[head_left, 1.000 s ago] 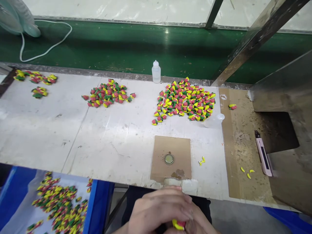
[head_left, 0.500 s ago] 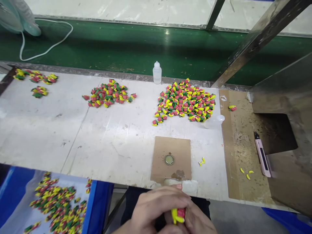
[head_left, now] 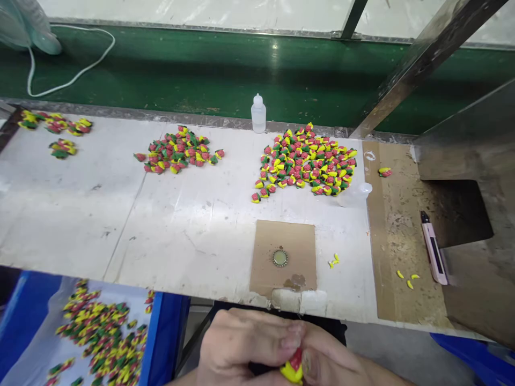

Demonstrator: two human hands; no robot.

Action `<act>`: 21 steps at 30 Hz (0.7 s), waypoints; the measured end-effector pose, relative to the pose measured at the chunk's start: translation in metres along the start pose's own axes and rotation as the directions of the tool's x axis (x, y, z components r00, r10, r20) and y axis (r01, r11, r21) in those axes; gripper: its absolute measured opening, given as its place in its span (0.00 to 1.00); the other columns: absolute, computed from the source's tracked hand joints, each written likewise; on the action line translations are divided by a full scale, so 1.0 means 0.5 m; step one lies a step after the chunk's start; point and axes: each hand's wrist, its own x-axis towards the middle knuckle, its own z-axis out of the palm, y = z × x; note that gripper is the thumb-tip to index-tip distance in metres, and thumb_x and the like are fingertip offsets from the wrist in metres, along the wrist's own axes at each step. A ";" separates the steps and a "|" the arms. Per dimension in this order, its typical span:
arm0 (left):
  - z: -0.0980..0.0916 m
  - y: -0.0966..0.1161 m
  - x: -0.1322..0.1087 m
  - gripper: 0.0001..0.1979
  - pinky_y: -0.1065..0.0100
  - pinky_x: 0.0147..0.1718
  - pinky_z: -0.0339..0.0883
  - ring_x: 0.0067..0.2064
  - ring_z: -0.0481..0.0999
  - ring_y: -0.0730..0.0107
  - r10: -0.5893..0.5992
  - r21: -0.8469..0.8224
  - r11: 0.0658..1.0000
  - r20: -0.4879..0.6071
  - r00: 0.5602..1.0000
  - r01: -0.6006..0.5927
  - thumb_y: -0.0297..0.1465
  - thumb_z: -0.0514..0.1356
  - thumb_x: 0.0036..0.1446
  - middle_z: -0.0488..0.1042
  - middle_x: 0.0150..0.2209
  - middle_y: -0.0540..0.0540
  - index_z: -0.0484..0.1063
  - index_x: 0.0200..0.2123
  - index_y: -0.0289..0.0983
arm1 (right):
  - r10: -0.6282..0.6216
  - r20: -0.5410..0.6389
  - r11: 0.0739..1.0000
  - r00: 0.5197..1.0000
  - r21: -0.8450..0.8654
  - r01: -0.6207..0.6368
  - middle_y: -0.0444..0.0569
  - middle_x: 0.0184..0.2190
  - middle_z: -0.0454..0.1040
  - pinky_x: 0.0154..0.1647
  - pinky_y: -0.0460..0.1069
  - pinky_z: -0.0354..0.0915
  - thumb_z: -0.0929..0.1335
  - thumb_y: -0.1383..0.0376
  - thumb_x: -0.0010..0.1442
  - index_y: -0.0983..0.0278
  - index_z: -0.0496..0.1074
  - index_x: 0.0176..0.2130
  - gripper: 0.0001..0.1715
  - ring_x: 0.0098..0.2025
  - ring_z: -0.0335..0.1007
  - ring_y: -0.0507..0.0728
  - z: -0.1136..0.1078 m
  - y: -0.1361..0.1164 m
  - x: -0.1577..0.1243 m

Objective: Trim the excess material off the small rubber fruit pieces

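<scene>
Your left hand and right hand grip one piece between their fingers, presumably to steady it; cap lies just beyond them, likely for short reach.

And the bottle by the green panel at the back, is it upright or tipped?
Upright: the bottle stands base-down near the far edge of the table, its narrow tip pointing up.

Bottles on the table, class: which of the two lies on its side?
The right-hand bottle, beside the large pile: its tip points right, while the other bottle stands upright, tip up.
</scene>
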 end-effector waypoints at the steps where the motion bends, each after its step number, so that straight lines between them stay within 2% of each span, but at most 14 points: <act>1: -0.004 0.000 -0.001 0.26 0.60 0.49 0.85 0.46 0.89 0.47 0.022 0.005 1.000 0.022 0.999 -0.023 0.25 0.72 0.61 0.87 0.47 0.38 0.80 0.62 0.45 | 0.005 0.032 0.999 0.999 0.032 -0.006 0.57 0.43 0.80 0.55 0.55 0.72 0.62 0.31 0.68 0.64 0.80 0.48 0.43 0.51 0.78 0.64 -0.003 -0.003 0.001; 3: -0.007 -0.003 -0.003 0.26 0.59 0.49 0.85 0.47 0.89 0.47 0.043 0.008 0.999 0.060 0.997 -0.044 0.25 0.70 0.64 0.86 0.49 0.37 0.78 0.64 0.45 | 0.036 0.043 0.996 0.998 0.077 -0.039 0.58 0.43 0.80 0.56 0.55 0.72 0.63 0.31 0.67 0.64 0.80 0.48 0.42 0.52 0.77 0.65 -0.005 -0.003 0.002; 5: -0.001 -0.008 -0.001 0.27 0.60 0.49 0.85 0.47 0.89 0.47 0.020 0.026 0.999 0.076 0.997 -0.022 0.25 0.71 0.63 0.86 0.49 0.38 0.78 0.64 0.47 | 0.050 -0.003 0.996 0.999 0.080 -0.049 0.55 0.39 0.79 0.52 0.54 0.72 0.64 0.32 0.67 0.63 0.81 0.46 0.40 0.48 0.78 0.64 -0.004 0.003 0.003; 7: 0.010 -0.014 0.005 0.27 0.62 0.48 0.86 0.46 0.89 0.48 -0.014 0.055 0.998 0.050 0.999 0.011 0.27 0.73 0.61 0.87 0.48 0.40 0.79 0.62 0.49 | 0.010 -0.051 1.000 0.999 0.026 -0.009 0.51 0.33 0.77 0.44 0.51 0.73 0.63 0.31 0.68 0.62 0.80 0.42 0.40 0.39 0.78 0.59 -0.004 0.010 0.007; 10: 0.010 -0.022 0.023 0.23 0.67 0.43 0.87 0.40 0.91 0.55 -0.022 0.118 0.993 -0.001 1.000 0.022 0.33 0.75 0.60 0.90 0.43 0.44 0.82 0.58 0.51 | -0.104 -0.100 0.988 0.990 -0.126 0.091 0.45 0.25 0.69 0.28 0.47 0.67 0.58 0.28 0.68 0.61 0.78 0.34 0.45 0.25 0.67 0.53 -0.018 0.011 0.008; 12: -0.024 -0.025 0.044 0.18 0.69 0.39 0.87 0.36 0.91 0.60 0.024 0.311 0.950 -0.049 0.999 -0.007 0.37 0.75 0.58 0.91 0.39 0.48 0.85 0.52 0.51 | -0.169 -0.148 0.968 0.974 -0.213 0.136 0.43 0.23 0.66 0.25 0.46 0.63 0.57 0.27 0.67 0.61 0.76 0.31 0.46 0.23 0.63 0.52 -0.046 0.005 -0.007; 13: -0.052 -0.027 0.057 0.14 0.69 0.37 0.86 0.35 0.91 0.61 0.061 0.459 0.888 -0.076 0.995 -0.019 0.37 0.76 0.58 0.91 0.38 0.48 0.86 0.48 0.49 | -0.224 -0.207 0.931 0.952 -0.335 0.146 0.44 0.23 0.67 0.26 0.46 0.64 0.57 0.31 0.70 0.61 0.76 0.31 0.44 0.24 0.64 0.52 -0.065 0.001 -0.019; 14: -0.087 -0.030 0.072 0.10 0.68 0.37 0.85 0.35 0.90 0.60 0.120 0.641 0.767 -0.104 0.987 -0.026 0.37 0.75 0.58 0.91 0.37 0.48 0.87 0.44 0.47 | -0.298 -0.261 0.871 0.918 -0.468 0.149 0.45 0.24 0.71 0.29 0.46 0.65 0.60 0.36 0.73 0.61 0.76 0.32 0.38 0.26 0.68 0.52 -0.088 -0.003 -0.033; 15: -0.125 -0.035 0.090 0.07 0.65 0.39 0.85 0.36 0.90 0.58 0.167 0.786 0.618 -0.120 0.979 -0.009 0.37 0.74 0.60 0.90 0.37 0.46 0.87 0.41 0.45 | -0.403 -0.339 0.739 0.850 -0.668 0.084 0.46 0.28 0.76 0.33 0.45 0.68 0.62 0.47 0.78 0.61 0.77 0.36 0.28 0.30 0.73 0.53 -0.113 -0.006 -0.048; 16: -0.164 -0.042 0.108 0.06 0.61 0.39 0.84 0.37 0.89 0.55 0.203 0.875 0.484 -0.110 0.973 -0.002 0.37 0.73 0.61 0.90 0.37 0.44 0.87 0.39 0.42 | -0.539 -0.355 0.549 0.764 -0.836 0.000 0.47 0.31 0.80 0.36 0.46 0.71 0.64 0.58 0.78 0.60 0.78 0.40 0.17 0.33 0.78 0.54 -0.139 -0.009 -0.061; 17: -0.199 -0.052 0.127 0.08 0.58 0.38 0.82 0.37 0.88 0.52 0.187 0.928 0.371 -0.092 0.978 0.017 0.38 0.72 0.61 0.89 0.36 0.42 0.86 0.39 0.41 | -0.605 -0.329 0.424 0.725 -0.904 -0.057 0.50 0.37 0.83 0.40 0.47 0.73 0.66 0.65 0.75 0.61 0.79 0.45 0.10 0.38 0.81 0.56 -0.164 -0.012 -0.073; 18: -0.228 -0.062 0.147 0.10 0.54 0.38 0.81 0.36 0.86 0.49 0.160 0.952 0.306 -0.079 0.984 0.027 0.40 0.71 0.62 0.88 0.35 0.41 0.86 0.38 0.40 | -0.640 -0.279 0.294 0.716 -0.950 -0.107 0.52 0.41 0.85 0.43 0.49 0.75 0.66 0.70 0.73 0.61 0.79 0.49 0.12 0.41 0.83 0.59 -0.188 -0.015 -0.082; 19: -0.249 -0.073 0.164 0.12 0.52 0.38 0.80 0.36 0.85 0.47 0.140 0.961 0.275 -0.064 0.988 0.024 0.41 0.70 0.62 0.88 0.33 0.40 0.86 0.38 0.39 | -0.637 -0.197 0.150 0.745 -0.980 -0.131 0.52 0.43 0.85 0.41 0.50 0.76 0.65 0.72 0.72 0.61 0.78 0.52 0.16 0.42 0.84 0.60 -0.208 -0.018 -0.088; 21: -0.266 -0.092 0.193 0.14 0.50 0.40 0.79 0.37 0.84 0.46 0.127 0.966 0.257 -0.046 0.991 0.012 0.41 0.68 0.64 0.87 0.34 0.38 0.86 0.41 0.37 | -0.554 -0.038 -0.080 0.832 -0.992 -0.099 0.51 0.45 0.86 0.37 0.50 0.78 0.61 0.76 0.70 0.61 0.78 0.54 0.23 0.41 0.85 0.61 -0.241 -0.023 -0.094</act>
